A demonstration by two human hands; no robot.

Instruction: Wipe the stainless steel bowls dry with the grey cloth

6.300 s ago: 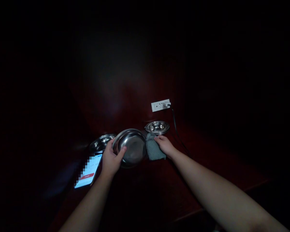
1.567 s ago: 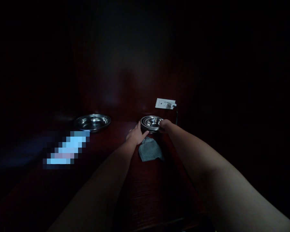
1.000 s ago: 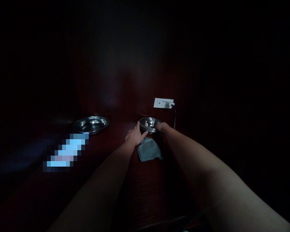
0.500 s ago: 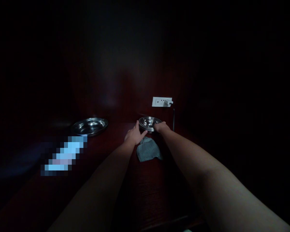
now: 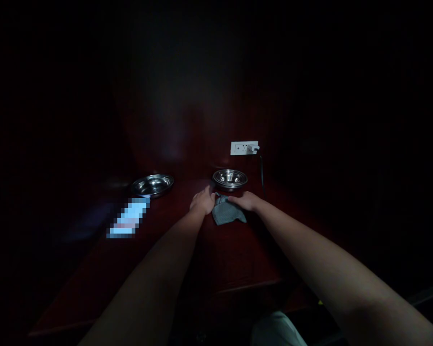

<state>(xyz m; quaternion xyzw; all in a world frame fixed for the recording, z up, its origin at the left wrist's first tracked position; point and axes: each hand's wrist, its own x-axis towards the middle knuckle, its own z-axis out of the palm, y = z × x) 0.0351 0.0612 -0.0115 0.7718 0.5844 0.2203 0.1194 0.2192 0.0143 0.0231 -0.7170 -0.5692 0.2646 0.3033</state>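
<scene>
A grey-green cloth (image 5: 229,214) lies crumpled on the dark red table. My right hand (image 5: 246,201) is at its upper right corner, thumb and fingers closed on the fabric. At the cloth's left edge rests my left hand (image 5: 202,201), low on the table, fingers stretched forward and thumb beside the fabric; it holds nothing that I can see. Just beyond both hands stands a shiny steel bowl (image 5: 230,179), which looks like a nested stack and is touched by neither hand.
A wider steel basin (image 5: 152,185) stands at the back left of the table (image 5: 238,262). In front of it lies a bright, pixelated rectangle (image 5: 130,218). A white wall socket (image 5: 244,148) holds a plug, with a dark cable (image 5: 261,173) below. The surroundings are very dark.
Both hands have come away from the steel bowl and back toward me. My right hand has gone from the bowl's rim to the cloth. The view has shifted, showing the table's front edge.
</scene>
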